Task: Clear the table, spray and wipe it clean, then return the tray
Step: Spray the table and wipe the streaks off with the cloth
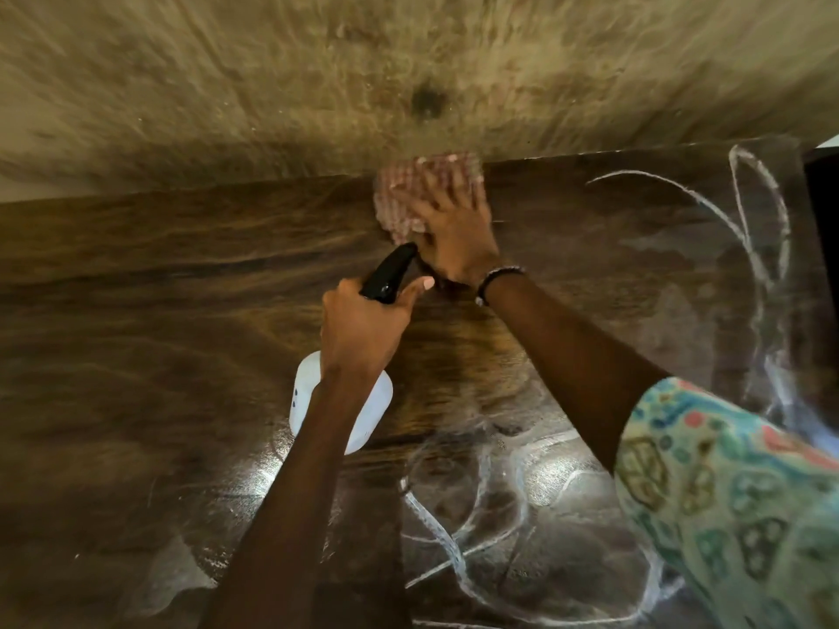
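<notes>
Dark brown wood with wavy grain makes up the bench (159, 311), and it shines where light hits it near the bottom. The right hand (447, 233) lies flat with its fingers spread wide, pressing down on a pink and white checked cloth (402, 197) at the far edge of the bench. The cloth looks blurry, so its folds are hard to make out. A dark beaded bracelet (497, 281) sits on the right wrist, and a short sleeve (735, 501) with a busy green, blue and pink pattern covers the upper arm. The left hand (363, 329) is wrapped tight around the neck of a spray bottle (363, 410) — the black spray head (390, 274) pointing toward the cloth and almost touching the right hand. The bottle's white body hangs below the left hand, held above the bench. White chalky lines (458, 547) loop and curl over the near part of the bench and up its right side — some look smeared. Past the far edge of the bench lies a tan, speckled floor (408, 74), also blurry.
</notes>
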The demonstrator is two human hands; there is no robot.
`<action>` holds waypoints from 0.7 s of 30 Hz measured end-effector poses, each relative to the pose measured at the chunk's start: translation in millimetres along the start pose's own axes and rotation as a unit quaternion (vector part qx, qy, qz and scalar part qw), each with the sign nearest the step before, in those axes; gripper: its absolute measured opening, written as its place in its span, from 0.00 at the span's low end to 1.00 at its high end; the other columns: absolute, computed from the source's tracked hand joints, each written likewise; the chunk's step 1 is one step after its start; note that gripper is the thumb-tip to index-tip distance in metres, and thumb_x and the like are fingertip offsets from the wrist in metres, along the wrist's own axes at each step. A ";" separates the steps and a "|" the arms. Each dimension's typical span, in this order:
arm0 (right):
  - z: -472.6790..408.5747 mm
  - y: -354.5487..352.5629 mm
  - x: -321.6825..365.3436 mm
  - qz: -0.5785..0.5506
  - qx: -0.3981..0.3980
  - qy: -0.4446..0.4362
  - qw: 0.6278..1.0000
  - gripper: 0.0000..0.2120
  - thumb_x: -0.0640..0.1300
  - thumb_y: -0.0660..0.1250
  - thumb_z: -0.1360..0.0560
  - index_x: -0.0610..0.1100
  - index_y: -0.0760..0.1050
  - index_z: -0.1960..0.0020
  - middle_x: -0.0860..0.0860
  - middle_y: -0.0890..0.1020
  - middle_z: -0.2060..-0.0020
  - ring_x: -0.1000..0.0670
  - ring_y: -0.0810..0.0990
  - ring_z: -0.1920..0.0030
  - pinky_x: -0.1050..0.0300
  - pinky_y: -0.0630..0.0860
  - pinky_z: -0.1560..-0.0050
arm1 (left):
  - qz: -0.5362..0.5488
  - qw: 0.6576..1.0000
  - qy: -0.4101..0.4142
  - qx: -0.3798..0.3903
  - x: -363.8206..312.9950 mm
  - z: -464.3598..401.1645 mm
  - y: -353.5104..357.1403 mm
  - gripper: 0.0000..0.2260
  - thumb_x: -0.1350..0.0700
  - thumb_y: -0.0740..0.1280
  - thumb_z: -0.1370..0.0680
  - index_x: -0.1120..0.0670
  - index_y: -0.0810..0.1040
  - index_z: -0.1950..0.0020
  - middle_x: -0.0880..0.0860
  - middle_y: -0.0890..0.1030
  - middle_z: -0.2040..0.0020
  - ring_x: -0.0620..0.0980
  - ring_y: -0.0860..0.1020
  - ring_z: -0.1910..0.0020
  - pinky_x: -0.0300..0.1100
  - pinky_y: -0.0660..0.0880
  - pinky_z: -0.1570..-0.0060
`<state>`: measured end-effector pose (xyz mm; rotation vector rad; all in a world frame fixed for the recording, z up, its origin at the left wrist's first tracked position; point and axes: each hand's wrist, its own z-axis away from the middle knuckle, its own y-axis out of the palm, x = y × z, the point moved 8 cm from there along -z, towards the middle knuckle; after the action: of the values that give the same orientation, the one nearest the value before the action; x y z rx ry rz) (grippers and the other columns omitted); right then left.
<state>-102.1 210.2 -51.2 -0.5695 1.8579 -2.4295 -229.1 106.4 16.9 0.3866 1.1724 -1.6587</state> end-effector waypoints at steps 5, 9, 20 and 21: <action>69.6 28.7 19.6 0.043 0.010 -0.159 0.986 0.29 0.51 0.61 0.24 0.51 0.61 0.25 0.45 0.57 0.23 0.38 0.48 0.23 0.36 0.48 0.26 | 0.001 1.000 -0.001 -0.003 0.3 2.7 -6.0 0.16 0.42 0.75 0.34 0.48 0.71 0.64 0.51 0.78 0.63 0.56 0.81 0.57 0.50 0.78 0.52; 113.7 12.3 -59.7 0.051 -0.006 -0.122 0.991 0.29 0.52 0.56 0.26 0.55 0.59 0.25 0.47 0.59 0.24 0.40 0.52 0.23 0.35 0.55 0.27 | 0.006 1.000 0.003 -0.001 1.5 7.4 -8.0 0.16 0.43 0.75 0.33 0.51 0.73 0.65 0.55 0.81 0.64 0.52 0.81 0.61 0.47 0.77 0.56; 37.3 9.0 -10.5 0.022 -0.015 -0.028 0.999 0.26 0.53 0.54 0.22 0.57 0.57 0.24 0.49 0.54 0.22 0.39 0.47 0.23 0.37 0.43 0.27 | 0.010 1.000 0.016 0.017 15.4 25.7 3.8 0.18 0.42 0.75 0.33 0.57 0.79 0.62 0.59 0.82 0.64 0.57 0.82 0.61 0.54 0.79 0.53; 52.4 16.1 4.2 0.030 -0.008 -0.080 0.996 0.27 0.54 0.51 0.23 0.56 0.59 0.25 0.47 0.56 0.23 0.38 0.49 0.23 0.36 0.45 0.27 | 0.006 1.000 0.014 0.016 17.4 28.8 3.1 0.20 0.42 0.75 0.34 0.59 0.79 0.61 0.58 0.82 0.64 0.57 0.82 0.61 0.54 0.79 0.53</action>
<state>-93.3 156.0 -53.7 -0.6753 1.8064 -2.2607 -225.8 72.8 16.4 0.4370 1.1634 -1.6684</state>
